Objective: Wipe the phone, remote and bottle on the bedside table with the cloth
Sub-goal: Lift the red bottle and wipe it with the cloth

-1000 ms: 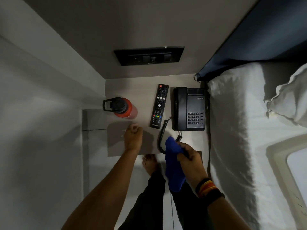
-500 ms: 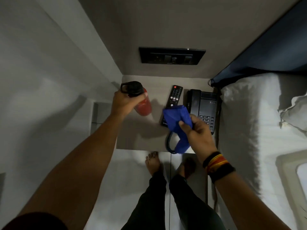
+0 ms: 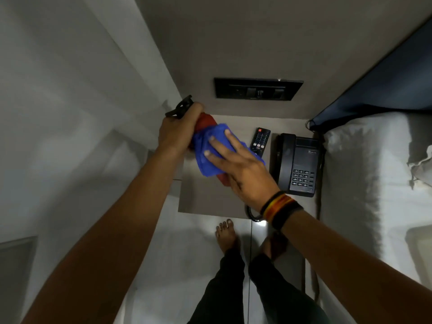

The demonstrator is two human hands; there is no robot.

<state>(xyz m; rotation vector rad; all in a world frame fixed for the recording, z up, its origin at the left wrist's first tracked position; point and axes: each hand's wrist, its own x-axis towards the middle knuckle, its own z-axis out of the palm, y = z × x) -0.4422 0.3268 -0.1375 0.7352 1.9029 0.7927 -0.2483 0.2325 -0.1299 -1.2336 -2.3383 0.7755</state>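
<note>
Lifted clear of the bedside table (image 3: 205, 197) now, the bottle (image 3: 205, 121) sits tilted in my left hand (image 3: 178, 134), where 1 second ago that hand rested on the tabletop and the bottle stood by itself. My left hand is closed round the bottle's upper end, just under the black lid and its carry loop. My right hand (image 3: 240, 164) has come across from the table's front edge and presses the blue cloth (image 3: 205, 148) against the red body, fingers (image 3: 218, 142) spread flat over the fabric, so the cloth is pinned between palm and bottle rather than pinched. A little red shows above the cloth and again below it near my palm.

Of the 3 things to wipe, I judge this to be the bottle's turn. The remote (image 3: 260, 139) lies flat on the table, partly behind my right hand, and the phone (image 3: 297, 164) sits just beside it towards the bed (image 3: 364, 174), handset on its cradle; neither is being touched. I cannot tell from this dim view whether either has been wiped.

Next I would slide the cloth along and around the body while my left hand turns the bottle, keeping that upper grip firm so it does not slip, then set it upright on the table.
</note>
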